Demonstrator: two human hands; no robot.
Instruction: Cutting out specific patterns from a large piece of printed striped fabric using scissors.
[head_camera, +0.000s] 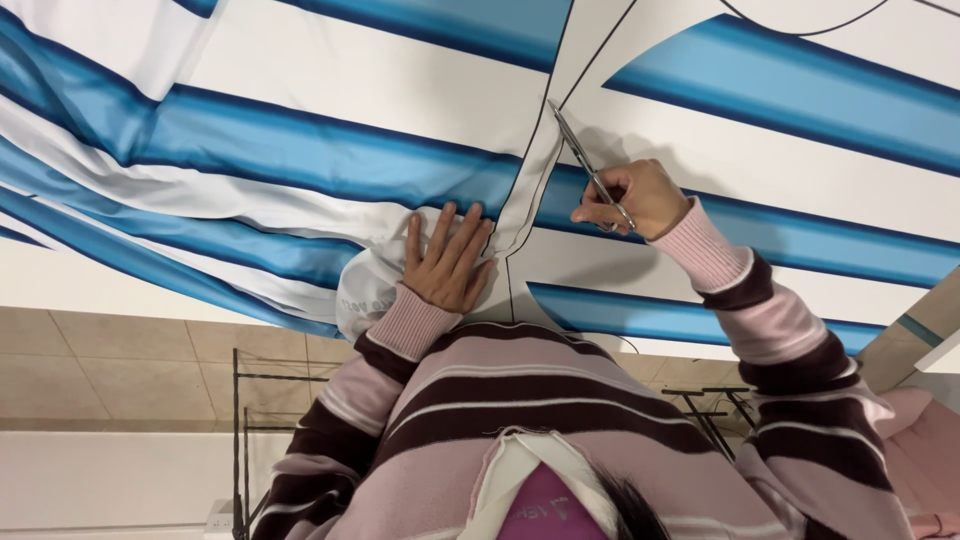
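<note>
Right hand (640, 197) closed around slim silver scissors (588, 168), centre-right of frame; left hand (447, 262) open, flat, pinning blue-and-white striped printed fabric (300, 150) (thin, limp, likely slippery; best held beside cut line).

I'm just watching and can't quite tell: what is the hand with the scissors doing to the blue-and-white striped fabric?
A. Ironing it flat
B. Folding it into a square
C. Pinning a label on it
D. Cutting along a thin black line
D: the right hand holds scissors whose blades lie along the black line on the striped fabric, while the left hand lies flat on the cloth beside it.
</note>
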